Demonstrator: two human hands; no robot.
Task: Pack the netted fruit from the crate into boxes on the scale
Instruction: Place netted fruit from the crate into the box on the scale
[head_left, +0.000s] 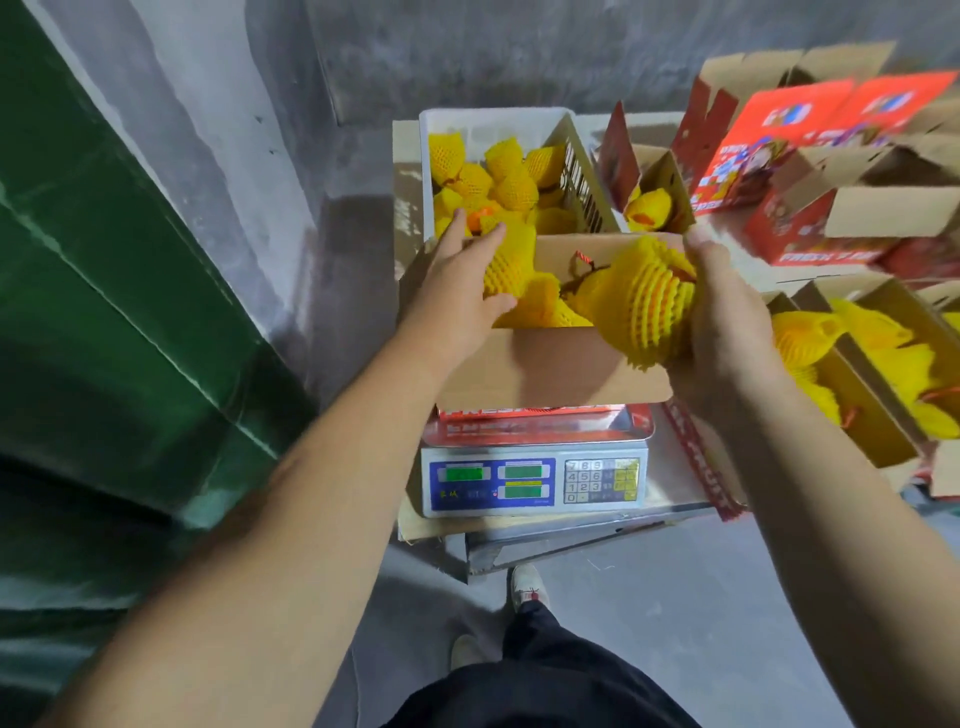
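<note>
Box (550, 374) on scale (535, 483) w/ netted fruit (545, 306); crate (498, 122) part full.

Yellow foam netting (644, 306) feels ribbed in my right hand (727, 317). The box (550, 369) is matt brown cardboard, the scale (535, 486) shiny metal, the crate (498, 122) smooth white plastic.

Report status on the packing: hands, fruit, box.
Left hand holds netted fruit inside the box on the scale. Right hand grips another at the box's right edge. No obstruction visible.
</note>
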